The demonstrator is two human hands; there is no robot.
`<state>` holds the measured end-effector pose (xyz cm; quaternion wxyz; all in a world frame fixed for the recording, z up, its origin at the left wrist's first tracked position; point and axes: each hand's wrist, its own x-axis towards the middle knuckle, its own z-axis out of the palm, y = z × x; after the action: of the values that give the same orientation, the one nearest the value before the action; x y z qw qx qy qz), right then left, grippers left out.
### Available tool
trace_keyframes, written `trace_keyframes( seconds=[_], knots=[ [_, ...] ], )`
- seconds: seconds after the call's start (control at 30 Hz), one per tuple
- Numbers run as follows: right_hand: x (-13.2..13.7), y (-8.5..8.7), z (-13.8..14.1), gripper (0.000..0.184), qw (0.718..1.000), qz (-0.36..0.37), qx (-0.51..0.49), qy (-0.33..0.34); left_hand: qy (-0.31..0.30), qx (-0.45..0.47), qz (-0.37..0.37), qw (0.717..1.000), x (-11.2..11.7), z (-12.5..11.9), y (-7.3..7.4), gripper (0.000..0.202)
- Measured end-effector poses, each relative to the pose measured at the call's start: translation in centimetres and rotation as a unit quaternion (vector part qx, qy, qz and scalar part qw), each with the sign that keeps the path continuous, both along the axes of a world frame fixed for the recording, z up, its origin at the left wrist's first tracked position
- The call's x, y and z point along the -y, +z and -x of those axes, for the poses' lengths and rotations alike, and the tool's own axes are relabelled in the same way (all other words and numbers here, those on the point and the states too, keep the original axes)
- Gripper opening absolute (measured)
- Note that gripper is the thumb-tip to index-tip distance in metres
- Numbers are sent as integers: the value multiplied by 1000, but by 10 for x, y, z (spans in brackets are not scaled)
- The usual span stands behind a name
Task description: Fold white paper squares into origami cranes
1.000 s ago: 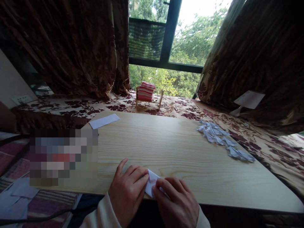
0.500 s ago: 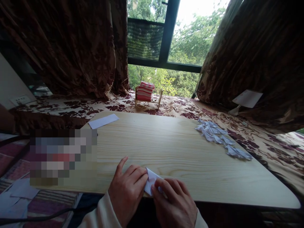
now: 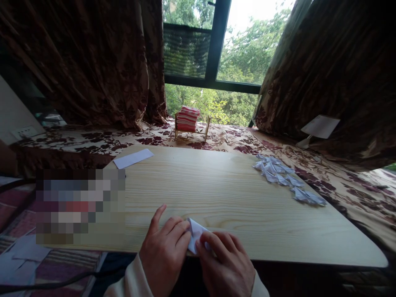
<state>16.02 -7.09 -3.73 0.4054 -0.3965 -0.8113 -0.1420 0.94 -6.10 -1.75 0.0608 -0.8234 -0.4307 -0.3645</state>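
Observation:
A small piece of folded white paper (image 3: 194, 232) lies at the near edge of the wooden table (image 3: 185, 181), between my two hands. My left hand (image 3: 167, 243) grips its left side, fingers bent over it and the little finger raised. From the right, my right hand (image 3: 227, 258) pinches the paper with thumb and fingers. Part of the paper is hidden under the fingers. Several folded white paper pieces (image 3: 275, 171) lie in a cluster at the table's right edge. A flat white paper strip (image 3: 133, 158) rests at the far left corner.
Beyond the table, a small wooden rack (image 3: 205, 131) holds folded red-and-white cloths (image 3: 187, 119) on the patterned sill. A white card on a stand (image 3: 320, 126) is at the right. Loose white sheets (image 3: 27, 253) lie low on the left, near a dark cable (image 3: 62, 282). One left area is pixelated.
The whole view has shifted slightly, so things appear a little further left. Both hands keep nearly the same hold on the folded paper.

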Motion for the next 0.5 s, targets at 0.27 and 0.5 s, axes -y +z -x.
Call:
trace_keyframes(
  seconds=[0.27,0.5],
  knots=[
    [0,1,2,19,1000,-5,-13,1,-15,12,1,1000,-2,4,2,30],
    [1,3,0,23,1000,-2,5,8,3,-69,4,998,-1,0,-3,35]
  ],
)
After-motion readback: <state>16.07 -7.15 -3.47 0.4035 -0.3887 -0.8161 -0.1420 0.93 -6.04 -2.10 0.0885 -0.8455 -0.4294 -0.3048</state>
